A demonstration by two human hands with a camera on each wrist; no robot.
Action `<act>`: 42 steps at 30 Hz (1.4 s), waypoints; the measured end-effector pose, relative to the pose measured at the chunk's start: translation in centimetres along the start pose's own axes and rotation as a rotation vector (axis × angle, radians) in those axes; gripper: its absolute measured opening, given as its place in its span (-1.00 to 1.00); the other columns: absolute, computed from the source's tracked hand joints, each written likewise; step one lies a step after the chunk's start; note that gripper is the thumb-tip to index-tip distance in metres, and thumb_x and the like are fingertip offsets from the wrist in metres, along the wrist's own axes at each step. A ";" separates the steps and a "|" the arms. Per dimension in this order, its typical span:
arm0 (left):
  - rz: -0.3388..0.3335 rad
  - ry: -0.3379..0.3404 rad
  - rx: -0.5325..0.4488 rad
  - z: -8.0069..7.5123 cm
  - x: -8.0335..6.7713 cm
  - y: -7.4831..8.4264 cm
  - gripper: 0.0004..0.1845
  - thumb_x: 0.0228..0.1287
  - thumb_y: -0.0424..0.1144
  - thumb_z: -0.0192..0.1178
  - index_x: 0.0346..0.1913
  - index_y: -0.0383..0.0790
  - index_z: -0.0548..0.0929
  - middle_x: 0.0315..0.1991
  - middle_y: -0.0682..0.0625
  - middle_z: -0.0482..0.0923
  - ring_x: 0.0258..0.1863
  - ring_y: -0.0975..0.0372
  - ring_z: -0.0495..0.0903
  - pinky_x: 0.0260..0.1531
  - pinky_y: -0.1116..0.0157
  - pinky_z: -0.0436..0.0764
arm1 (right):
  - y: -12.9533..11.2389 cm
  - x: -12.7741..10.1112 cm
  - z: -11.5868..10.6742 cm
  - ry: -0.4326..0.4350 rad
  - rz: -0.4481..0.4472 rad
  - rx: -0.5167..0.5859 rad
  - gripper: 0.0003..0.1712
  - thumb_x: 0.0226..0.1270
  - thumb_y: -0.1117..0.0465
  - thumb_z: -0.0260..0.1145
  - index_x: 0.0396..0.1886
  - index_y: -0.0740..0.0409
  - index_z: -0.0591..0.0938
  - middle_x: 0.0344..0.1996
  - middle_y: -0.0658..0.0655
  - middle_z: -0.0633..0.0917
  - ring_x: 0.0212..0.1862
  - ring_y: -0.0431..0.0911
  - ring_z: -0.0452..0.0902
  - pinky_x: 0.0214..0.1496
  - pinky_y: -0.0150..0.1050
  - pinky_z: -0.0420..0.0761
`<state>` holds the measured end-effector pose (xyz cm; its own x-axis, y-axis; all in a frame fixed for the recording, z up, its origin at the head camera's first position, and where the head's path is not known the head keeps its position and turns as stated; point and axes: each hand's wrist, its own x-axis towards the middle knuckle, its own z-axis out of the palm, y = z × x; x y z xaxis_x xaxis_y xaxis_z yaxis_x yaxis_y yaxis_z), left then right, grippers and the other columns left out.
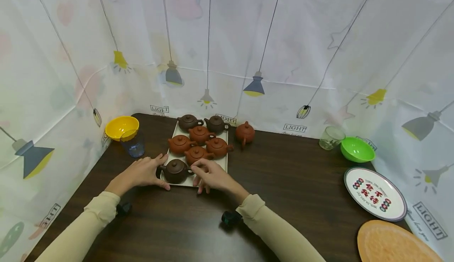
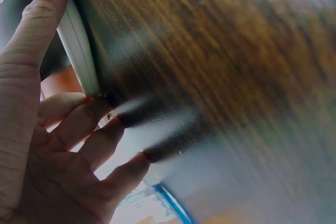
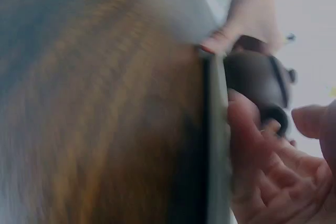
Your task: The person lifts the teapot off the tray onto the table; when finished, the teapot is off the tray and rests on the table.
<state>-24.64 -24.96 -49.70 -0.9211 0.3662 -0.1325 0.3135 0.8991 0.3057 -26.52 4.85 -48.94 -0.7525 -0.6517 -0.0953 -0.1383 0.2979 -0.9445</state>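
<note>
A dark brown teapot [image 1: 175,171] sits at the front of a white tray [image 1: 222,162], its spout to the left and its handle to the right. My right hand [image 1: 213,174] is at that handle, thumb and a fingertip round it; in the right wrist view a fingertip shows at the handle's ring [image 3: 277,118]. My left hand [image 1: 144,171] spans the tray's front left corner beside the spout, fingers spread. In the left wrist view its thumb [image 2: 39,17] lies over the tray's pale rim [image 2: 79,45]. Behind stand several reddish-brown teapots [image 1: 197,155] and two dark ones [image 1: 217,124].
A reddish-brown teapot [image 1: 245,132] stands off the tray, behind its right side. At the left are a yellow bowl [image 1: 121,127] and a clear bluish cup [image 1: 136,148]. To the right are a glass [image 1: 331,138], green bowl [image 1: 357,150], white plate [image 1: 375,193] and orange-tan board [image 1: 393,242].
</note>
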 end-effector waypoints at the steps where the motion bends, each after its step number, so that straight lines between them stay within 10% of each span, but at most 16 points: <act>1: 0.003 0.005 0.007 0.0 0.1 0.0 0.32 -0.05 0.48 0.54 0.62 -0.32 0.35 0.51 -0.49 0.37 -0.53 0.17 0.55 -0.43 0.19 0.62 | 0.0 0.2 0.4 -0.013 0.016 -0.006 -0.58 0.77 0.02 0.12 0.24 0.25 0.61 -0.32 0.37 0.84 -0.58 -0.15 0.70 -0.59 -0.28 0.59; 10: -0.013 0.008 0.013 0.1 -0.1 0.2 0.33 -0.05 0.49 0.53 0.63 -0.31 0.33 0.53 -0.48 0.35 -0.57 0.20 0.38 -0.50 0.27 0.45 | -0.5 0.9 1.8 -0.029 0.125 -0.018 -0.47 0.73 -0.10 0.14 -0.14 0.32 0.68 -0.57 0.12 0.71 -0.68 -0.17 0.45 -0.60 -0.34 0.37; 21: 0.003 0.007 0.034 0.6 -0.5 0.1 0.32 -0.08 0.52 0.53 0.59 -0.35 0.40 0.51 -0.49 0.38 -0.22 -0.09 0.78 -0.31 0.03 0.73 | -1.7 -0.9 0.4 -0.030 0.077 0.165 -0.41 0.72 -0.07 0.18 -0.18 0.46 0.66 -0.57 0.01 0.63 -0.63 -0.21 0.34 -0.57 -0.29 0.29; 29: -0.002 -0.018 0.033 0.0 -0.1 0.4 0.33 -0.03 0.50 0.52 0.63 -0.34 0.32 0.53 -0.50 0.34 -0.23 -0.06 0.74 -0.34 0.07 0.67 | -3.3 -4.7 -8.9 0.285 -0.015 0.211 -0.46 0.73 -0.05 0.18 -0.19 0.41 0.62 -0.53 -0.01 0.67 -0.58 -0.24 0.41 -0.55 -0.37 0.32; 37: 0.003 0.000 0.054 -0.4 -0.3 0.3 0.34 -0.04 0.49 0.53 0.62 -0.38 0.33 0.52 -0.53 0.35 0.03 -0.28 0.75 -0.18 -0.11 0.75 | 2.6 -6.8 -16.9 0.682 0.157 0.245 -0.47 0.73 -0.07 0.15 -0.19 0.36 0.61 -0.58 -0.08 0.66 -0.53 -0.29 0.50 -0.52 -0.45 0.48; 42: 0.006 -0.009 0.039 0.1 -0.3 0.4 0.35 -0.04 0.50 0.52 0.62 -0.38 0.32 0.52 -0.54 0.33 0.09 -0.32 0.73 -0.12 -0.15 0.75 | 5.8 -6.7 -18.2 0.756 0.261 0.266 -0.47 0.74 -0.05 0.13 -0.16 0.40 0.61 -0.59 -0.07 0.67 -0.53 -0.28 0.53 -0.51 -0.44 0.53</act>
<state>-24.20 -24.70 -49.61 -0.9173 0.3732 -0.1392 0.3274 0.9055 0.2699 -34.00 23.61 -48.08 -0.9809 0.0864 -0.1745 0.1853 0.1380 -0.9730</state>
